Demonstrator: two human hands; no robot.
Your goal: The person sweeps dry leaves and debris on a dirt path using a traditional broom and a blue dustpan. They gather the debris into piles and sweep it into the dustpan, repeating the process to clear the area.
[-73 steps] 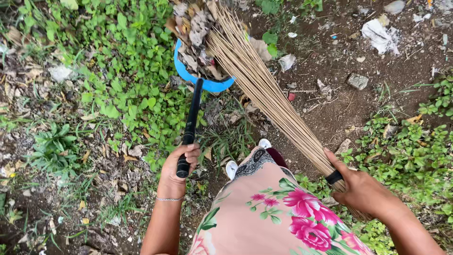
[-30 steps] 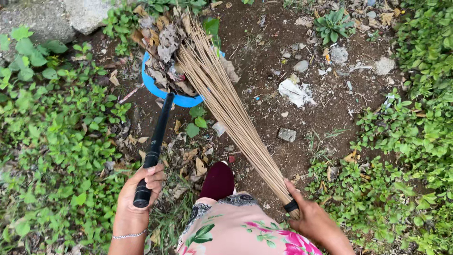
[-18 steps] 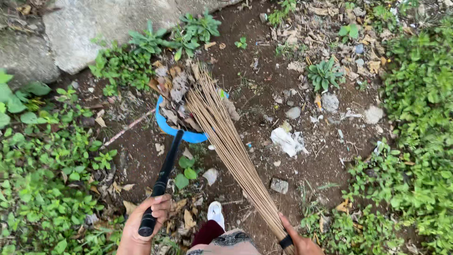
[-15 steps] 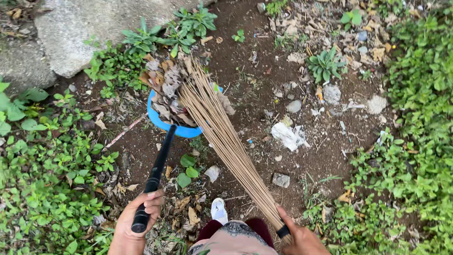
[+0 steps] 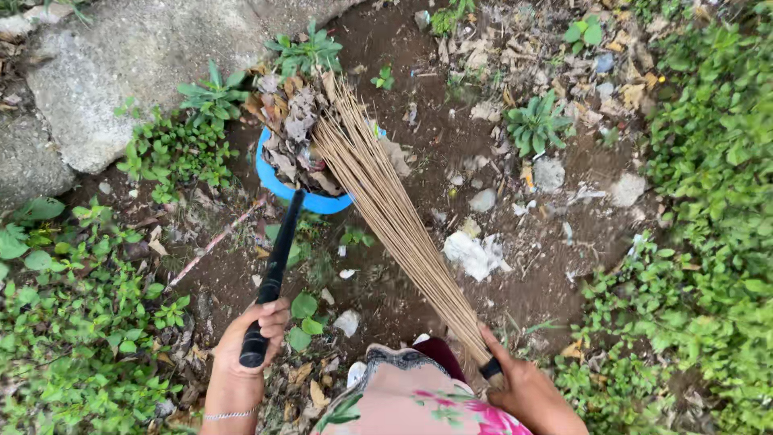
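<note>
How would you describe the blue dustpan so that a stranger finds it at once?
Start at the big grey rock at upper left. Just right of it, on bare soil, lies the dustpan, heaped with dry leaves. It is the only bright blue thing here.

No labels, signs or screens show. The nearest to packaging is litter on the dirt path: a crumpled white wrapper near its middle, and a small bluish scrap by the top right edge.

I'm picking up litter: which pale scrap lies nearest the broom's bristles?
The crumpled white scrap, just right of the broom; the other pale bits lie farther off.
</note>
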